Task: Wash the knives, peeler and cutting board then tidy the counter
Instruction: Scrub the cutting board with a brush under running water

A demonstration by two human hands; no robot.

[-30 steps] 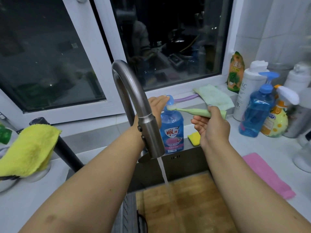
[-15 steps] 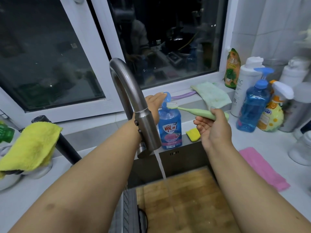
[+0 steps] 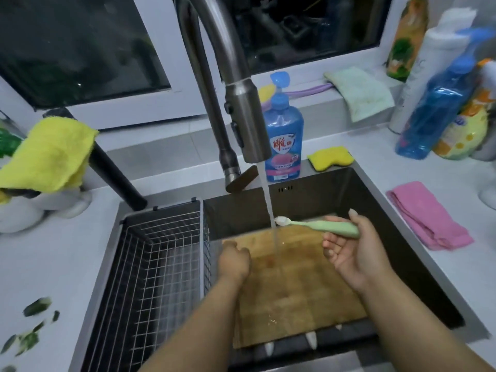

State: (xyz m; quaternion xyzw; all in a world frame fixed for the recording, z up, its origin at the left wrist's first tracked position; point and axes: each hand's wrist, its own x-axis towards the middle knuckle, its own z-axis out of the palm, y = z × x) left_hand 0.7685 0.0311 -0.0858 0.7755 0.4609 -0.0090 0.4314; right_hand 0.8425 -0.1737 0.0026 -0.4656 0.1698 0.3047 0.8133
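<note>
The white desk fills the left and right sides of the frame, and the dark sink is sunk into it at the centre. A wire basket sits in the left part of the sink. The wooden cutting board lies in the sink at lower centre, and its near edge rests above some pale pointed items which I cannot identify. The steel faucet curves down from the top centre, and a water stream falls from it on the board.

The right hand, at centre right, has a grip on a green brush: thumb and fingers are closed around the handle, and the white head is in the stream. The left hand, at the centre, rests on the left part of the board with curled fingers; I cannot tell if its grip holds anything.

Behind the sink stand a blue soap bottle and a yellow sponge. A pink cloth lies at the right, a yellow cloth at upper left, and green peels at lower left.
</note>
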